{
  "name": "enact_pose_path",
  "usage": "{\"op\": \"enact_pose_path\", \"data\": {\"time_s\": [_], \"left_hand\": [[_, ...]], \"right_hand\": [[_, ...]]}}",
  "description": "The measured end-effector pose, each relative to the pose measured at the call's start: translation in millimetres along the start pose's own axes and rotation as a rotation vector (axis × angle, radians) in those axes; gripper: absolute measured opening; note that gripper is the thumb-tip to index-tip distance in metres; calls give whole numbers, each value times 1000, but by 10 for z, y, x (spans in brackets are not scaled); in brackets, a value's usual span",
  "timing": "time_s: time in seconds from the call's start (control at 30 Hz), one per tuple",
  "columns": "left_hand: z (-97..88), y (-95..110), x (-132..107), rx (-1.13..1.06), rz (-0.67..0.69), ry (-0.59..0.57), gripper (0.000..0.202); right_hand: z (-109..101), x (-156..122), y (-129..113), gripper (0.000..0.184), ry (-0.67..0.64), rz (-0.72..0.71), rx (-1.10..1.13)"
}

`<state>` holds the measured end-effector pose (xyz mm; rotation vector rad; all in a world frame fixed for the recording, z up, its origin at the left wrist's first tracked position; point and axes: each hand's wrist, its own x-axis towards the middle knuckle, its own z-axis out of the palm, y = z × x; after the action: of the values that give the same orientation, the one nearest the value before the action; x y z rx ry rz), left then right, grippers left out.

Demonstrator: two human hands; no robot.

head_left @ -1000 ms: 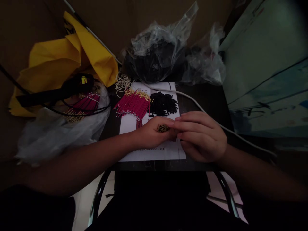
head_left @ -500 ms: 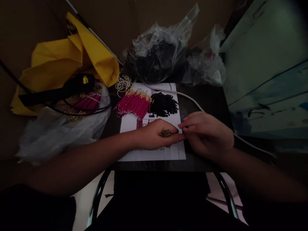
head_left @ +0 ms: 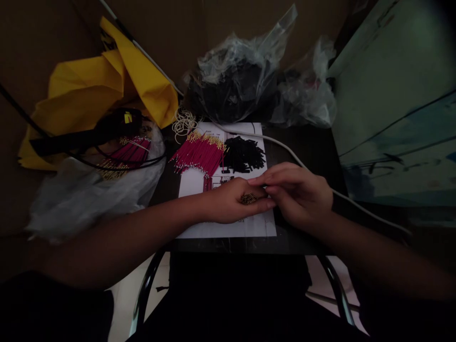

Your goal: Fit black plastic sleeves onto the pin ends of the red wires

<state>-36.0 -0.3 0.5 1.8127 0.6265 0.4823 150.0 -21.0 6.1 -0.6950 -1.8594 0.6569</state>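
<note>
while a crumpled yellow fabric bag (head_left: 85, 90) lies well beyond and to the left of the left hand (head_left: 228, 203), a bundle of thin magenta wires with gold tips (head_left: 199, 153) fans out just ahead of its knuckles. that hand lies open, fingers stretched rightward, and a small oval clump of tiny gold-and-black pins (head_left: 248, 198) rests on them, its long axis running roughly left to right, with no clear way of pointing. the right hand (head_left: 297, 195) sits just to the clump's right, fingers loosely curled and reaching over it; whether they pinch a pin, i cannot tell. short black tubes (head_left: 244, 154) lie on a white printed sheet (head_left: 261, 223) ahead of both hands, and a white cable (head_left: 285, 151) runs past the right hand.
</note>
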Motion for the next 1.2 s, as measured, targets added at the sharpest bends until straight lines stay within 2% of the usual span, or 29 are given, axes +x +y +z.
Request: {"op": "enact_pose_path", "data": {"time_s": [0.1, 0.23, 0.3, 0.47, 0.53, 0.7, 0.83, 1.1, 1.2], "left_hand": [[4, -15, -6, -25, -12, -51, 32], [1, -23, 1, -18, 64, -77, 32], [-11, -7, 0, 5, 95, -46, 31], [-52, 59, -31, 56, 161, 124, 26], [-54, 60, -45, 153, 201, 133, 30], [-31, -13, -47, 392, 296, 91, 37], [-30, -51, -24, 431, 371, 136, 32], [-27, -15, -43, 464, 330, 181, 31], [-27, -14, -67, 450, 287, 234, 22]], "right_hand": [[6, -7, -4, 25, 21, 72, 70], [-13, 29, -18, 21, -19, 47, -11], [-35, 53, -2, 19, -18, 37, -65], [-115, 88, 67, 8, 59, -23, -117], [-136, 92, 66, 1, 17, -72, -150], [-115, 75, 5, 14, -144, -148, -200], [-95, 65, -11, 11, -160, -187, -221], [-118, 87, -40, 7, -120, -135, -253], [-128, 95, -44, 6, -111, -137, -268]]}}
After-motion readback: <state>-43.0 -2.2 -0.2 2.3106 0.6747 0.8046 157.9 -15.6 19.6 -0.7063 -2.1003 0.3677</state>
